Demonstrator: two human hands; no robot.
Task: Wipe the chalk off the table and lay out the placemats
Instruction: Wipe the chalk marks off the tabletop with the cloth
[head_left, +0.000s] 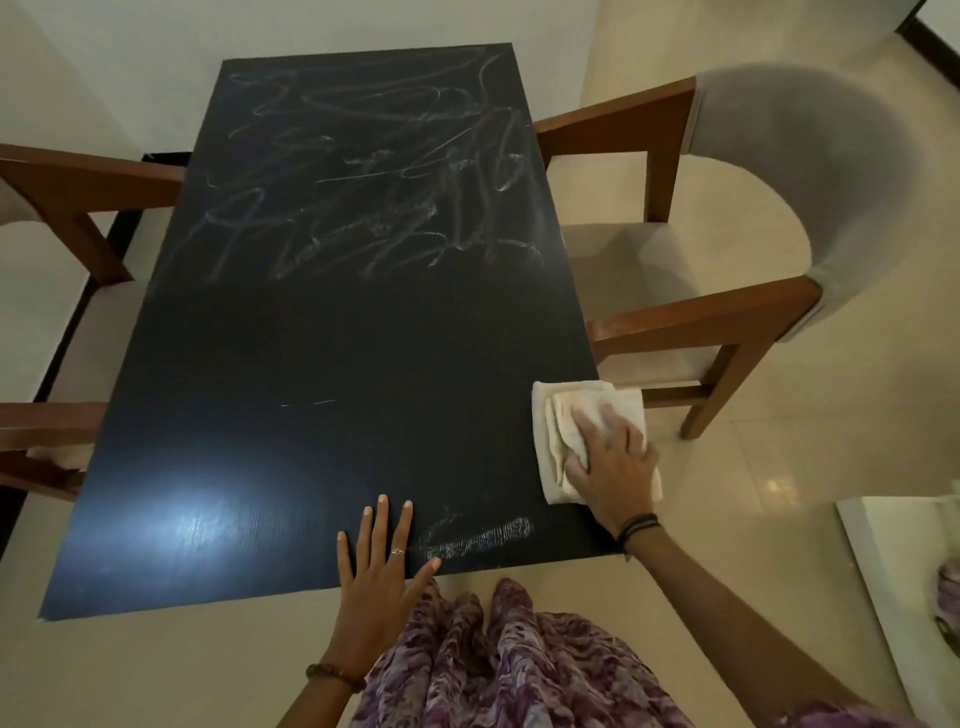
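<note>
2 chairs (727, 249) beside dark chalk-scribbled table (322, 338); left hand (382, 566) flat, open; right hand (615, 457) palm-down on cloth (558, 415).

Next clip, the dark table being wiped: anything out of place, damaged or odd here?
Only the expected mess. Chalk scribbles cover the far half of the table, and a small chalk smear sits at the near edge beside the left hand. The cloth under the right hand overhangs the right edge. No damage visible.

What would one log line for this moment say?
right hand: pressing cloth at table edge | left hand: flat | far chalk: unwiped
</note>
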